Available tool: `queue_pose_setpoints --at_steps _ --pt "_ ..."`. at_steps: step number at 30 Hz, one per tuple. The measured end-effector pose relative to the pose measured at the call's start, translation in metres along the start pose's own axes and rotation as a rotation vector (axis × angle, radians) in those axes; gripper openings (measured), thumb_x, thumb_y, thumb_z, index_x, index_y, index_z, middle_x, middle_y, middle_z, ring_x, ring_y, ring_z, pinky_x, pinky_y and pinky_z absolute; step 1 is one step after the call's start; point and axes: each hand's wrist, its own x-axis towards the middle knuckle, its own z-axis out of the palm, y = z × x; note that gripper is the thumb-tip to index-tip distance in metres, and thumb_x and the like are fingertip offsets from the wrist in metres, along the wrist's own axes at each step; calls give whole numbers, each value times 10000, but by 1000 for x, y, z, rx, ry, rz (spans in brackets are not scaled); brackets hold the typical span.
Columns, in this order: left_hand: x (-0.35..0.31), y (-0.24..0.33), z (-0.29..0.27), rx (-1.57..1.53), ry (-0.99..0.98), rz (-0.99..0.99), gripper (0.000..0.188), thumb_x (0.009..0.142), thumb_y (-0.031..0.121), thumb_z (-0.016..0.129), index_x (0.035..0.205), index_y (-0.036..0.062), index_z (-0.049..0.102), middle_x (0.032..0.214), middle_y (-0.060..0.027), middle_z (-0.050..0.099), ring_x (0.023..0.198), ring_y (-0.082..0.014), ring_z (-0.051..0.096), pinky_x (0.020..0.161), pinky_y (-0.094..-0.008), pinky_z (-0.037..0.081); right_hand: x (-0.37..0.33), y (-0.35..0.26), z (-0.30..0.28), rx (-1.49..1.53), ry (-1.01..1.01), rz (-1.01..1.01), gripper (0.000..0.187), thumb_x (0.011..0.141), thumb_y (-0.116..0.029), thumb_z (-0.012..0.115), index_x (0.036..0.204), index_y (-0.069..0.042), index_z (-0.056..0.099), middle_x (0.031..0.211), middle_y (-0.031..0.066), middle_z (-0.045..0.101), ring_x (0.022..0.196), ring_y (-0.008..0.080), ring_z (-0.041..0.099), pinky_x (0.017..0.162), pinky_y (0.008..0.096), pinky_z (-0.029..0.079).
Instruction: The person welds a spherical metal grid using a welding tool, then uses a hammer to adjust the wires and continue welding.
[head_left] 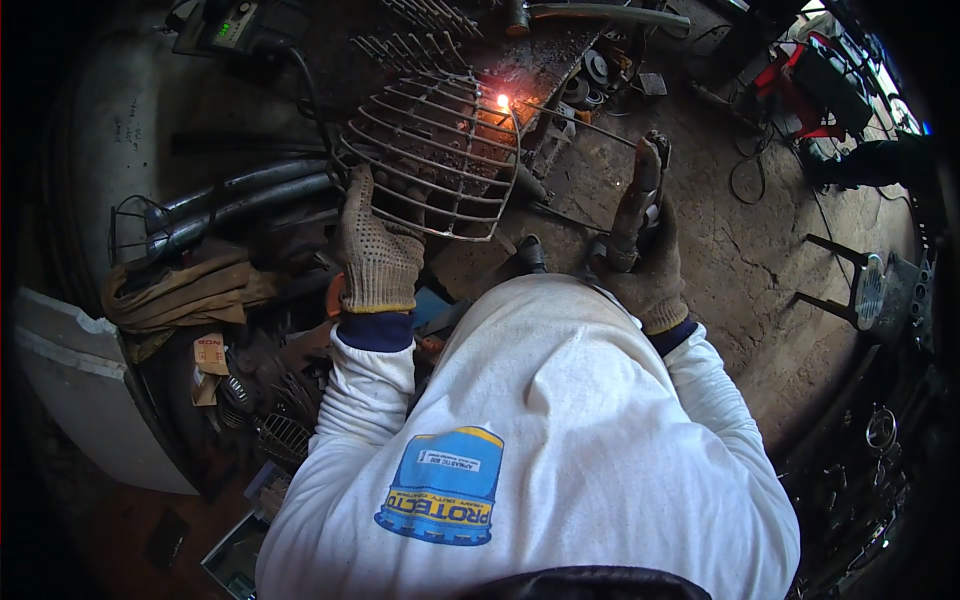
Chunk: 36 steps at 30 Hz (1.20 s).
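Your left hand [380,245] clasps the rack [470,150], likely steadying it. Your right hand [652,258] grips the holder [638,200], rod [580,121] angled far left.

Left hand [380,245]: glove [385,272] beige, dark-dotted, yellow-hemmed. Beyond hand: grate [440,160] dull grey, glow [503,101] orange-white. Left of hand: cloth [190,295] brown.
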Motion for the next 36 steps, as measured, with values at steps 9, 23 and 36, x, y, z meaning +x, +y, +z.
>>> queue_pose_setpoints --at_steps 9,23,36 --pt "-8 -8 -9 11 10 -126 322 920 277 671 1172 79 640 1187 -78 673 1050 -228 666 907 -377 573 -1 -2 -1 20 15 -40 1015 654 -76 828 1489 -45 252 1358 142 491 1247 260 508 1025 392 422" --pt "9 -15 -28 -30 -45 -117 520 897 448 672 1279 102 600 1291 -64 628 1151 -244 619 986 -416 519 -1 -13 -7 -43 44 82 1054 644 -105 835 1485 -58 203 1343 158 485 1218 282 527 1010 399 442" --pt "6 -10 6 56 298 -72 572 863 501 694 1267 107 603 1308 -48 615 1171 -239 601 991 -409 522 0 -20 -8 -46 53 8 1101 596 -104 873 1490 -58 232 1285 161 518 1162 283 550 953 398 471"
